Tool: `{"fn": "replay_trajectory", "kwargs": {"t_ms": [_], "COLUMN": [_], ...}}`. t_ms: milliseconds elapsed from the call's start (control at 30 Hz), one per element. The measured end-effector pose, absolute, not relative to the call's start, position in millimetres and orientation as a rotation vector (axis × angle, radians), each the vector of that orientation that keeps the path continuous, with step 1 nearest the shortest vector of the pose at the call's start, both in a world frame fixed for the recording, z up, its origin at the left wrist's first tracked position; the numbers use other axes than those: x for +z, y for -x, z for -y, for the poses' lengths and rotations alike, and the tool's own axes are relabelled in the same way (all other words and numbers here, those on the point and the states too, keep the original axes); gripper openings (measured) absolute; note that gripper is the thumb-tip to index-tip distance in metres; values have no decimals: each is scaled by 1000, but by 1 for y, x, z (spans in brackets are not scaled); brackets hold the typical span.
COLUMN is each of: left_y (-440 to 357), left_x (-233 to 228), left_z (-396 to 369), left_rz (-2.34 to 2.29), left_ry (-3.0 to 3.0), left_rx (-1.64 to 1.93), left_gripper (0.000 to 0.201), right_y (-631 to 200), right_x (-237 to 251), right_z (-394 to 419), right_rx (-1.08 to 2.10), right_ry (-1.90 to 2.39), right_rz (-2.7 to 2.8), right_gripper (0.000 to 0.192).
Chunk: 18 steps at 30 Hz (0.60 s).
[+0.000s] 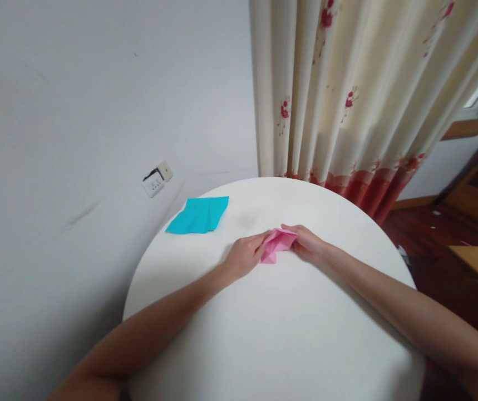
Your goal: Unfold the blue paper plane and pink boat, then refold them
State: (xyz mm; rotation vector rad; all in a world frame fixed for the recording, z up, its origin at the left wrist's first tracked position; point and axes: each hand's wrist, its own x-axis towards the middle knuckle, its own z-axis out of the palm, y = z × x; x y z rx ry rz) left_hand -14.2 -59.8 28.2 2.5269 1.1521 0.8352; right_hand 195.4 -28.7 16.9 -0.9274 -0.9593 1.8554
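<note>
A pink sheet of folded paper (pixel 279 240) is held between my two hands over the middle of the white round table (pixel 276 334). My left hand (pixel 245 254) grips its left side, fingers pressed against the folds. At the paper's right edge, my right hand (pixel 305 241) pinches it, with part of the fingers hidden behind the sheet. Several creases and raised flaps show in the pink paper. A creased blue sheet of paper (pixel 199 216) lies on the table to the far left, apart from both hands.
A white wall with a socket (pixel 153 184) rises along the left of the table. Behind it hangs a cream curtain (pixel 326 111) with red flowers. On the right, a wooden piece of furniture (pixel 472 267) stands on the dark red floor.
</note>
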Motion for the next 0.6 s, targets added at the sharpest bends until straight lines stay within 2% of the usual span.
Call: {"fn": "replay_trajectory", "kwargs": {"t_ms": [167, 367, 500, 600], "left_y": [15, 14, 12, 9], "left_x": [26, 21, 20, 18], "left_z": [51, 45, 50, 54], "left_rz": [-1396, -1472, -1452, -1444], "left_ry": [-2241, -1987, -2098, -2198], "left_rx": [979, 1135, 1039, 942], "left_gripper": [44, 44, 33, 21], "right_y": [-185, -174, -163, -156], "right_x": [6, 13, 13, 7], "right_z": [27, 44, 53, 55], "right_rx": [1789, 1816, 1672, 1503], "right_ry": [846, 785, 739, 792], "right_rz": [936, 1082, 1340, 1424], "right_gripper": [22, 47, 51, 46]}}
